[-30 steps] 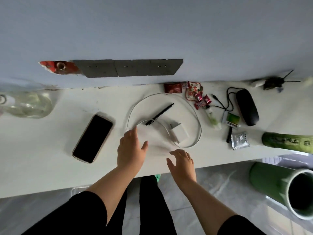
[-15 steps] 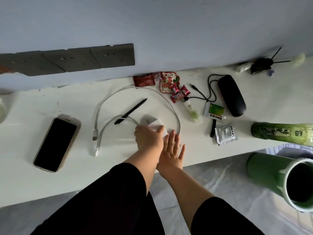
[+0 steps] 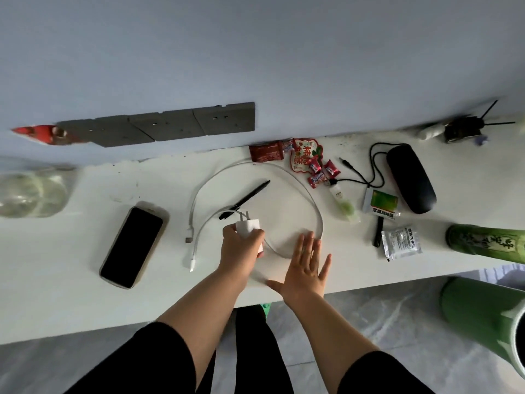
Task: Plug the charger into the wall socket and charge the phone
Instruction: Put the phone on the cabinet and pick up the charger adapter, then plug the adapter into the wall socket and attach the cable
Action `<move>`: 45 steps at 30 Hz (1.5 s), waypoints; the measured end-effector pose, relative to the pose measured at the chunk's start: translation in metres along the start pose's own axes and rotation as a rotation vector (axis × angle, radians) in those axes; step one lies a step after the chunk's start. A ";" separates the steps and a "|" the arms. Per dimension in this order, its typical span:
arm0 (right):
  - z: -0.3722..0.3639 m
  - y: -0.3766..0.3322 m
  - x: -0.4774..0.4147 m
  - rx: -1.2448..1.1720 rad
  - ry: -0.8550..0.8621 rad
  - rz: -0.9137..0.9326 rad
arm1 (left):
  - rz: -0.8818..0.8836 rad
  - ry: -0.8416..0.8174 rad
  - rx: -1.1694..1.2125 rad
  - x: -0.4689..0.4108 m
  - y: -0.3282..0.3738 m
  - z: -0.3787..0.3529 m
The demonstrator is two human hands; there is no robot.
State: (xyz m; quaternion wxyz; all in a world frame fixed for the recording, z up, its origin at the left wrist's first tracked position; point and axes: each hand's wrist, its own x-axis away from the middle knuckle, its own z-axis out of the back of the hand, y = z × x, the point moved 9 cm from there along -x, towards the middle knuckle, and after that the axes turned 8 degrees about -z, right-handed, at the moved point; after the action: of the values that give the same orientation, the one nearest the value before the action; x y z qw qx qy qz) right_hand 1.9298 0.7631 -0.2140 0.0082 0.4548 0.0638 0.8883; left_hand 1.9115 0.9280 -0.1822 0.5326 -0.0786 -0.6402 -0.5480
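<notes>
White matte desk (image 3: 71,294) across the middle of the frame, under a pale blue-grey wall. Row of flat grey wall sockets (image 3: 176,127) on that wall, upper left of centre. Small white charger block (image 3: 247,226) with two metal prongs pointing up toward the wall, pinched in the left hand's (image 3: 241,248) closed grip, fingers wrapped around its lower half, just left of centre. Thin white cable (image 3: 309,200) looping in a wide arc over the desk behind the hands, both loose plug ends lying left of the charger, near the phone. Glossy black-screened phone (image 3: 132,247) in a pale rounded case, flat and tilted, at centre left, apart from both hands. Right hand (image 3: 306,265) spread flat, palm down, fingers splayed and holding nothing, by the desk's near edge just right of the left hand, fingertips at the cable loop. Both forearms bare, reaching up from black sleeves at the bottom. Slim black pen (image 3: 245,199) lying diagonally inside the loop. Red crinkly candy wrappers (image 3: 315,166) near the wall. Smooth oval black case (image 3: 410,177) at the upper right. Green glazed cylinder (image 3: 488,240) on its side at the right edge.
</notes>
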 end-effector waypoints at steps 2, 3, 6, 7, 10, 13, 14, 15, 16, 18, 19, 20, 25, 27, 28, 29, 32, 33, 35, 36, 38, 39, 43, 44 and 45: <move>0.009 -0.014 0.009 -0.003 0.061 0.010 | 0.057 -0.123 0.040 0.002 0.005 0.010; 0.014 -0.027 0.014 0.007 0.095 0.053 | 0.086 -0.188 0.085 0.004 0.007 0.015; 0.021 -0.082 0.026 0.068 0.154 0.248 | 0.031 -0.361 0.074 0.002 0.016 0.035; 0.022 -0.101 0.029 0.102 0.170 0.307 | -0.032 -0.389 -0.017 0.000 0.020 0.045; 0.011 -0.143 0.033 0.209 0.132 0.421 | -0.166 -0.361 -0.147 -0.008 0.033 0.076; -0.009 -0.152 0.028 0.227 0.001 0.370 | -0.140 -0.330 0.133 -0.012 0.040 0.097; -0.013 -0.153 0.027 0.259 -0.006 0.345 | -0.082 -0.285 0.271 -0.016 0.038 0.105; -0.015 -0.154 0.026 0.291 0.006 0.323 | -0.092 -0.265 0.307 -0.018 0.042 0.113; -0.016 -0.155 0.027 0.311 0.028 0.304 | -0.138 -0.254 0.265 -0.021 0.047 0.120; -0.016 -0.156 0.027 0.315 0.064 0.279 | -0.248 -0.220 0.182 -0.022 0.063 0.135; -0.016 -0.157 0.027 0.315 0.069 0.274 | -0.295 -0.186 0.143 -0.023 0.072 0.144; -0.017 -0.158 0.028 0.317 0.068 0.272 | -0.335 -0.156 0.111 -0.026 0.078 0.153; -0.016 -0.160 0.027 0.329 0.075 0.264 | -0.385 -0.056 0.103 -0.043 0.109 0.182; -0.016 -0.160 0.027 0.333 0.075 0.265 | -0.370 -0.039 0.155 -0.054 0.118 0.185; -0.016 -0.160 0.027 0.335 0.077 0.265 | -0.368 -0.036 0.175 -0.057 0.122 0.185; -0.016 -0.159 0.027 0.338 0.079 0.266 | -0.373 -0.034 0.192 -0.060 0.125 0.185; -0.017 -0.160 0.027 0.346 0.075 0.269 | -0.385 -0.027 0.220 -0.062 0.129 0.185; -0.017 -0.160 0.027 0.353 0.073 0.270 | -0.392 -0.025 0.234 -0.061 0.129 0.186; -0.017 -0.160 0.027 0.367 0.072 0.271 | -0.406 -0.026 0.258 -0.059 0.131 0.188; -0.017 -0.160 0.027 0.371 0.073 0.271 | -0.412 -0.027 0.269 -0.058 0.132 0.190; -0.017 -0.159 0.027 0.374 0.074 0.270 | -0.415 -0.029 0.292 -0.058 0.133 0.192; -0.016 -0.159 0.027 0.374 0.072 0.269 | -0.412 -0.030 0.297 -0.057 0.134 0.192; -0.016 -0.160 0.028 0.380 0.070 0.270 | -0.403 -0.040 0.299 -0.057 0.136 0.193; -0.015 -0.160 0.028 0.384 0.070 0.269 | -0.402 -0.041 0.296 -0.057 0.136 0.193; -0.015 -0.160 0.028 0.389 0.070 0.270 | -0.404 -0.040 0.291 -0.057 0.136 0.194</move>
State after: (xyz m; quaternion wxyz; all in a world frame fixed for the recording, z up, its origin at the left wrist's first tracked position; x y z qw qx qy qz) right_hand 1.8940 0.9219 -0.2195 -0.2005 0.4212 0.1724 0.8676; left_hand 1.9131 1.1611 -0.1092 0.4050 0.1177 -0.7256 -0.5437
